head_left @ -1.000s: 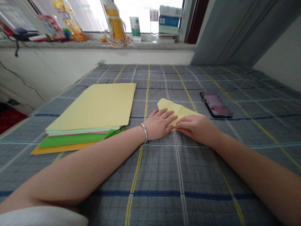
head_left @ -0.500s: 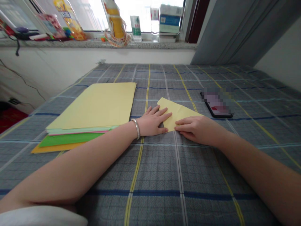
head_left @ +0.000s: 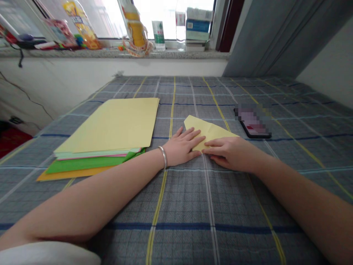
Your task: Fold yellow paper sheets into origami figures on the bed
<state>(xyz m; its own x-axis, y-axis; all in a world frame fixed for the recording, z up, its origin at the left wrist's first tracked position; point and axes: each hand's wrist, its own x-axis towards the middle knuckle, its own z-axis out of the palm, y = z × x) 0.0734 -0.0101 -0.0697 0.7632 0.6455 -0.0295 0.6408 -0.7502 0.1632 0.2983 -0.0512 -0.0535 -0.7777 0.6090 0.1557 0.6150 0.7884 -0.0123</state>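
The left hand (head_left: 183, 147), fingers spread flat, with a silver bangle (head_left: 163, 157) at its wrist, rests on the left part of a folded pale-yellow paper sheet (head_left: 206, 133). The right hand (head_left: 231, 154), fingers close together, lies flat on its lower right part; neither hand grips it. The sheet lies on a grey plaid cloth (head_left: 193, 221), between a stack of yellow, green and orange paper sheets (head_left: 116, 125) and a black smartphone (head_left: 255, 127).

Folded sheet of pale yellow paper (head_left: 212, 131), roughly triangular, with a crease across its upper layer, lying flat on a checked bedspread (head_left: 190, 198); its near edge is beneath the left hand (head_left: 182, 147) and right hand (head_left: 230, 152).
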